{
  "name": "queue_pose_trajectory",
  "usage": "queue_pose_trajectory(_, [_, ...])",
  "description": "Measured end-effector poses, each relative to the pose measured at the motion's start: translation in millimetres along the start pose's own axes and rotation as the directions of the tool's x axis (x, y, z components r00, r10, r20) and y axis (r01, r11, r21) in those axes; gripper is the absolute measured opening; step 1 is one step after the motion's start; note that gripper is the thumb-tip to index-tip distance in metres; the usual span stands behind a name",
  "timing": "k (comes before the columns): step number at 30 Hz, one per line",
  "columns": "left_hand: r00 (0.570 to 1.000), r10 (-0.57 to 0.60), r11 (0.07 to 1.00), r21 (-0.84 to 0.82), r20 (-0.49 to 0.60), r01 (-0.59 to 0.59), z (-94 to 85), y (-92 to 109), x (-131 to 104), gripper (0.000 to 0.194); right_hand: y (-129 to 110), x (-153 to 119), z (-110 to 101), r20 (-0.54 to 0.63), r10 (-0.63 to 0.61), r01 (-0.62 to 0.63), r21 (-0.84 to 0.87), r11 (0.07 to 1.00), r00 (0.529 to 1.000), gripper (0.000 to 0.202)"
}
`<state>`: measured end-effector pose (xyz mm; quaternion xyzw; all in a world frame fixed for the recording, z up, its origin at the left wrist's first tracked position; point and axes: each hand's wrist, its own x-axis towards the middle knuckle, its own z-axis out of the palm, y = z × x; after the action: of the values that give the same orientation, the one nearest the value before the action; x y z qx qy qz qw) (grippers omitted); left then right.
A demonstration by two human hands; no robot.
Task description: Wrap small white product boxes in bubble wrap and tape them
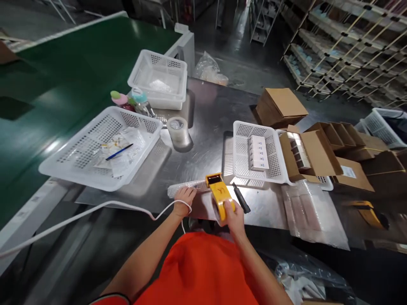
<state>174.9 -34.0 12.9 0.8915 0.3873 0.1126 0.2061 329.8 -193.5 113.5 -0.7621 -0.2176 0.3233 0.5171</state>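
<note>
My right hand [234,217] is closed on the handle of a yellow tape dispenser [220,192], whose head sits against the right end of a bubble-wrapped bundle [176,189]. My left hand [185,199] grips that bundle from above near its middle, holding it down on the metal table [206,114]. What lies inside the wrap cannot be made out. A white cord [168,206] loops around my left wrist. Just right of the dispenser lies a black utility knife [241,198].
A white basket [149,123] with a blue pen [119,151] and plastic bags is on the left. Clear tape rolls [178,130] stand mid-table. To the right are a basket of small boxes [258,152], an open carton [321,152] and bubble bags [313,212]. A green conveyor [79,72] runs behind.
</note>
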Motion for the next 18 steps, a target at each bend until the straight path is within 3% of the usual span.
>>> queue_pose_trajectory(2, [1.0,-0.007,1.0,-0.025,-0.003,0.007,0.8,-2.9,0.3,0.034,-14.8,13.8,43.0,0.033,-0.013,0.014,-0.029,0.999,0.999,0.056])
queue_pose_trajectory(5, [0.999,-0.041,0.999,-0.001,0.001,0.041,-0.5,-0.7,-0.1,0.034,-16.0,23.4,73.5,0.033,-0.005,0.011,-0.186,0.982,0.999,0.055])
queue_pose_trajectory(10, [0.983,-0.165,0.979,0.108,-0.08,0.174,-24.2,11.1,13.9,0.037,-5.5,16.4,76.0,-0.022,0.026,-0.032,-0.297,0.954,0.999,0.054])
queue_pose_trajectory(13, [0.981,-0.165,0.973,0.181,0.099,0.145,-44.8,12.5,29.2,0.037,-11.1,16.7,79.1,-0.017,0.034,-0.038,-0.286,0.957,0.999,0.05])
queue_pose_trajectory(15, [0.95,-0.172,0.97,0.213,0.259,0.118,-54.8,11.5,36.0,0.036,-14.2,15.8,81.7,-0.011,0.046,-0.047,-0.265,0.963,0.999,0.048])
queue_pose_trajectory(18, [0.923,-0.192,0.961,0.253,0.334,0.108,-61.6,9.6,38.8,0.042,-7.8,0.9,77.8,-0.005,0.083,-0.083,-0.205,0.975,0.997,0.048])
